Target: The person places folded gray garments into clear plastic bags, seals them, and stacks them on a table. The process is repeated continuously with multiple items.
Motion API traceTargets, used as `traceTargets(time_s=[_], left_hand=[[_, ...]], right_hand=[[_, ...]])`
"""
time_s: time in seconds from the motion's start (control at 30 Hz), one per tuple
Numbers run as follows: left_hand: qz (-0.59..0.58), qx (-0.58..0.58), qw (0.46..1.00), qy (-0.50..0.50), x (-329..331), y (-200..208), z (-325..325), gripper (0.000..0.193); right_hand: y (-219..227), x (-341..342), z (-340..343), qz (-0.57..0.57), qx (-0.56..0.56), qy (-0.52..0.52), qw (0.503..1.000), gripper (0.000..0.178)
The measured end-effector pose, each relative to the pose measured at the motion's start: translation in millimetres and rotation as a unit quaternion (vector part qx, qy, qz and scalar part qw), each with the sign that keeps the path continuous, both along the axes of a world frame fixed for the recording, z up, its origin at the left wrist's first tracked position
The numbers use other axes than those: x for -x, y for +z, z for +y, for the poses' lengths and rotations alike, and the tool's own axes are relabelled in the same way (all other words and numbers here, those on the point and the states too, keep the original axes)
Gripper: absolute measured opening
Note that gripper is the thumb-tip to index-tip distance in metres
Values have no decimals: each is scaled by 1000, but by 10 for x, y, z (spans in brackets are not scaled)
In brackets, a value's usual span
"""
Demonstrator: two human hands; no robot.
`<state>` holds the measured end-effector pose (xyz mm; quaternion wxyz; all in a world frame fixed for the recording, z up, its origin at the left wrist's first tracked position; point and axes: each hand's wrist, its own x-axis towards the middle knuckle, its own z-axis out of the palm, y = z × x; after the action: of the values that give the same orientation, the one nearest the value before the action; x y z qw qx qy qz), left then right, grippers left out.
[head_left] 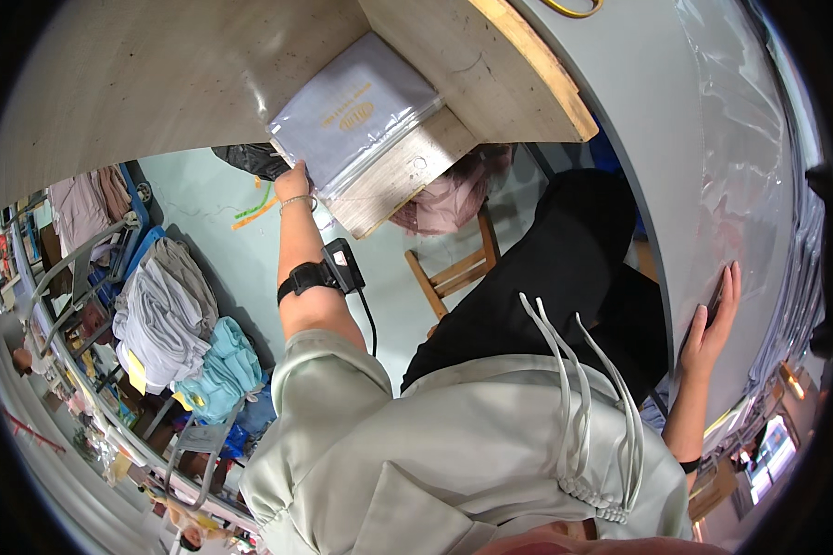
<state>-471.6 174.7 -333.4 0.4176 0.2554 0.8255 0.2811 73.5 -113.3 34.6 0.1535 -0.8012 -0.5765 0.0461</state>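
Note:
A clear plastic bag [366, 109] with folded lavender-grey cloth inside and gold print on the front lies in a wooden bin [477, 55]. My left hand [293, 181] reaches out to the bag's near left corner, its fingers closed at the edge and partly hidden by it. On the right, my right hand [715, 324] lies with fingers stretched out on the grey tabletop [648, 120], by a large sheet of clear plastic film [727, 120]. A dark patch shows between its thumb and fingers; I cannot make out what it is.
A wooden stool [458, 268] and pink cloth [446, 199] are under the bin. At left, heaps of grey garments [165, 310] and turquoise garments [220, 370] lie by a metal-framed cart. Stacked plastic-wrapped packs [796, 324] line the far right. A black bag [253, 159] sits beyond my left hand.

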Motion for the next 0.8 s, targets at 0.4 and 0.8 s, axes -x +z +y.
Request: traceTargets(time_s=[0.4,0.8], left_hand=[[-320,17,946,45,-262,625,273,40],[285,-305,702,-577,-542,3536,-482,28]], right_hand=[[69,51,18,-14,14,-11,1000,52],[332,323,134,-18,-173,130,976,59]])
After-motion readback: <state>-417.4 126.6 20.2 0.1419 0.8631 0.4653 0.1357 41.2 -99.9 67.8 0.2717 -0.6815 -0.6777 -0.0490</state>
